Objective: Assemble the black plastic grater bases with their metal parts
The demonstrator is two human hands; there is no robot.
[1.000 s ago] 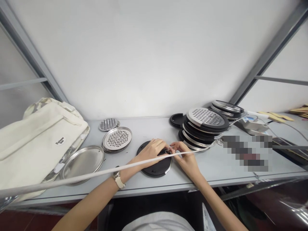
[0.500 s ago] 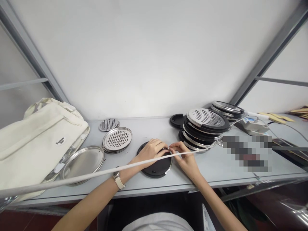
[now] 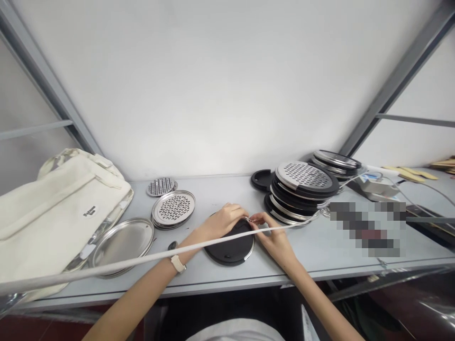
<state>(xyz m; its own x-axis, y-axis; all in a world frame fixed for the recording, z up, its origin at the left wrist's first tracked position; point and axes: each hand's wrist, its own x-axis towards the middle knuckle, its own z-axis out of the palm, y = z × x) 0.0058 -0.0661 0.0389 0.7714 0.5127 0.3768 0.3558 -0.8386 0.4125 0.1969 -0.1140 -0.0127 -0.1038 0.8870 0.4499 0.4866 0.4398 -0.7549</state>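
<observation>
So cream bags point(image 3: 103, 194) are taking up the table's point(image 3: 213, 187) left end, and a white cord point(image 3: 142, 259) is running across the view in front. Plain steel plates point(image 3: 124, 244) are sitting just beside the bags, near the front edge, and perforated steel discs point(image 3: 174, 209) are lying further right, toward the back edge. Mid-table, nearer the front edge, a black round disc point(image 3: 231, 251) is lying flat. Left hand point(image 3: 227, 221) is resting over it; honestly can't tell if that grip is clutching anything. Right hand point(image 3: 273, 232) is pinching a tiny metal piece point(image 3: 251, 220) by the disc's right rim. Beyond, a black-and-steel stack point(image 3: 302, 199) is standing toward the back edge.
</observation>
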